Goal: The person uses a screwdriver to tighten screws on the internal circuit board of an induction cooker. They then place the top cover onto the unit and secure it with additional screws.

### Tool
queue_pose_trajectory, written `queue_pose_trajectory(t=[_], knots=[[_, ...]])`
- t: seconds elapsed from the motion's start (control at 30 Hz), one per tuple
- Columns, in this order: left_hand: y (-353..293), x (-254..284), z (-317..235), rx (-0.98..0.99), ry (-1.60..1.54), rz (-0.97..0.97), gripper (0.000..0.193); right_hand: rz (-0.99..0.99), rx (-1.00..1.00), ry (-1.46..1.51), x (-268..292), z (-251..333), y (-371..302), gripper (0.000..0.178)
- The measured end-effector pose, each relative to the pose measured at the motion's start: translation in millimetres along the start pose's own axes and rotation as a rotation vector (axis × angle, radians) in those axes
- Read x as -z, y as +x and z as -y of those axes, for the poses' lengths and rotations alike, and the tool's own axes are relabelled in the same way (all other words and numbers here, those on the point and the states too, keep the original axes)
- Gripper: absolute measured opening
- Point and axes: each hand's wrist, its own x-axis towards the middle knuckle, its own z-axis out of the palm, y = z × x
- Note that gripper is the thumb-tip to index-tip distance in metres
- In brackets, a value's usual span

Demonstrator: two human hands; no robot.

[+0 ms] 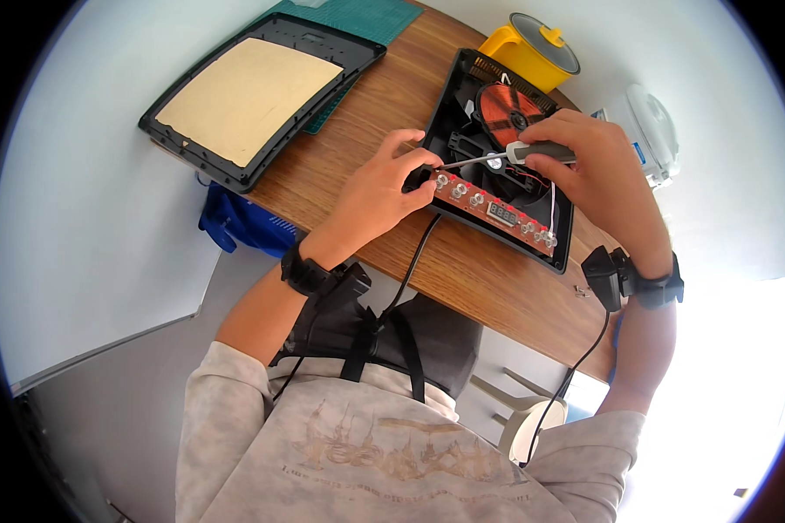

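Note:
The open black base of an induction cooker [462, 87] lies on the table, with its copper coil [506, 113] and a red-brown control board [480, 202] showing. My right hand [595, 155] is closed round the grey and dark handle of a screwdriver [516, 154]. Its shaft points left, the tip reaching the board's left end. There my left hand [382, 187] curls its thumb and forefinger around the base's near-left corner, beside the tip. What those fingers pinch, if anything, is hidden. The board carries a small display [501, 213] and several clear round buttons.
A black cover with a cream panel [249, 100] lies at the far left, over a green cutting mat [358, 17]. Behind the base stands a yellow pot [536, 57] with a lid. Small screws [582, 292] lie near the right edge. A black cord [414, 266] hangs over the front edge.

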Motion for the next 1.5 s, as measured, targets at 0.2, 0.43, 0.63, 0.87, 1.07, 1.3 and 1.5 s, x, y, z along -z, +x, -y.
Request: queue_pose_trajectory(t=[0.2,0.43,0.63,0.87,1.07,1.3,1.5], knots=[[0,0,-2,-0.015,0.016,-0.016,0.027,-0.078,0.172,-0.127,-3,-5,0,0.025],[1,1,-4,-0.004,-0.007,-0.004,0.027,-0.066,0.352,-0.122,0,-12,18,0.023],[1,-1,0,-0.019,-0.027,-0.010,0.029,-0.052,0.346,-0.248,1,-7,24,0.015],[0,0,-2,-0.023,-0.020,-0.009,0.032,0.062,0.227,-0.436,6,24,26,0.022],[0,5,-7,0.035,-0.090,0.046,0.035,0.061,0.119,-0.526,1,35,23,0.030],[-1,6,-6,0.089,-0.119,0.044,0.032,0.076,-0.010,-0.317,6,28,17,0.019],[1,-3,2,0.009,-0.083,-0.019,0.034,-0.009,0.059,-0.215,11,19,13,0.016]])
